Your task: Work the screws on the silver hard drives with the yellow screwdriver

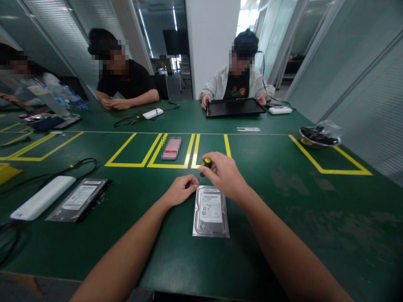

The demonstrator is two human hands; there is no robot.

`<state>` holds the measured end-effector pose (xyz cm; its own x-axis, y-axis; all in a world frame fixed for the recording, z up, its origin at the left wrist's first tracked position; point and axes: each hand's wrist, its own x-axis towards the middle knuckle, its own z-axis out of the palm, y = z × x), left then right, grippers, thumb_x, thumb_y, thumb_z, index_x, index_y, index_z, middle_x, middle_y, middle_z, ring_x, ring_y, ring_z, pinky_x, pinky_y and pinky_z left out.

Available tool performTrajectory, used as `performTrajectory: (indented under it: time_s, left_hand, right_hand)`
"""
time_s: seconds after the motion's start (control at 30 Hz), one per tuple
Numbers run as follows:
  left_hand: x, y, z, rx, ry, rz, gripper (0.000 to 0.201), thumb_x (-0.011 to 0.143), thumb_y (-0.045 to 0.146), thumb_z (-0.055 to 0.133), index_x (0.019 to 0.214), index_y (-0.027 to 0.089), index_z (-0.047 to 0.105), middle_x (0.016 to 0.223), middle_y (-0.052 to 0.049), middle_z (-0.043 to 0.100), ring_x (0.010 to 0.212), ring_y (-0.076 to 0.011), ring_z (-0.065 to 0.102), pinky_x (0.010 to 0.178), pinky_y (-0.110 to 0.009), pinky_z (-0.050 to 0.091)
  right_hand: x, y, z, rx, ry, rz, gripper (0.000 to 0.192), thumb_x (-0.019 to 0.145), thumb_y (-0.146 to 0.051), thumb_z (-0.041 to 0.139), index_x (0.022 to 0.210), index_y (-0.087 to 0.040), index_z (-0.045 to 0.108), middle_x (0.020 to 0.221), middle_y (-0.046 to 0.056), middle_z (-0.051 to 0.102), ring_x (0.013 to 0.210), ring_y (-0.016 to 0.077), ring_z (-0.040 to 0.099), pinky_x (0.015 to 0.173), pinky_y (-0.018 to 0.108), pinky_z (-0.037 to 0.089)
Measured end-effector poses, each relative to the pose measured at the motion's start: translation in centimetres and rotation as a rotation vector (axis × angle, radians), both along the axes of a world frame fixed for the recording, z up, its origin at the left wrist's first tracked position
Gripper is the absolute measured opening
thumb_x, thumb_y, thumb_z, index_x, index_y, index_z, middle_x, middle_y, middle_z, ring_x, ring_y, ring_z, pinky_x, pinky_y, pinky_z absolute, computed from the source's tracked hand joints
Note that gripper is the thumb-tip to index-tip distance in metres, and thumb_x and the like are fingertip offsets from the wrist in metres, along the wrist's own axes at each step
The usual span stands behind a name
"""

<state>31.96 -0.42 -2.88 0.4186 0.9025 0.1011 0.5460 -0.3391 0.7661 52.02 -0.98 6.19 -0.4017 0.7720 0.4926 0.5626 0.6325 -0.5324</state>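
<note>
A silver hard drive [211, 212] lies label up on the green table [283, 235], straight in front of me. My right hand [225, 176] grips a small screwdriver [206, 163] with a yellow and black handle; its thin shaft slants down toward the drive's far left corner. My left hand [181, 188] rests at that same corner with fingers pinched together near the screwdriver's tip. Whether it holds anything is hidden.
A second hard drive [78, 199] and a white box [44, 197] lie at the left with black cables. Yellow tape outlines [166, 151] mark the table. A metal bowl [316, 137] sits far right. Three people sit opposite; one holds a black panel [234, 107].
</note>
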Motion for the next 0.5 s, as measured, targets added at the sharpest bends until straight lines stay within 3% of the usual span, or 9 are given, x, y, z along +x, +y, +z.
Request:
performTrajectory:
  time_s: [0.5]
  left_hand:
    - [-0.15,0.12,-0.12,0.008,-0.006,-0.015,0.014,0.087,0.026,0.052,0.082,0.016,0.060,0.074,0.001,0.059,0.067,-0.0131,0.050,0.062,-0.024,0.035]
  right_hand:
    - [-0.03,-0.32,0.30,0.018,-0.033,0.049,0.024,0.089,-0.024,0.061,0.111,-0.014,0.061,0.099,0.008,0.065,0.083,0.0172,0.057,0.076,0.029,0.043]
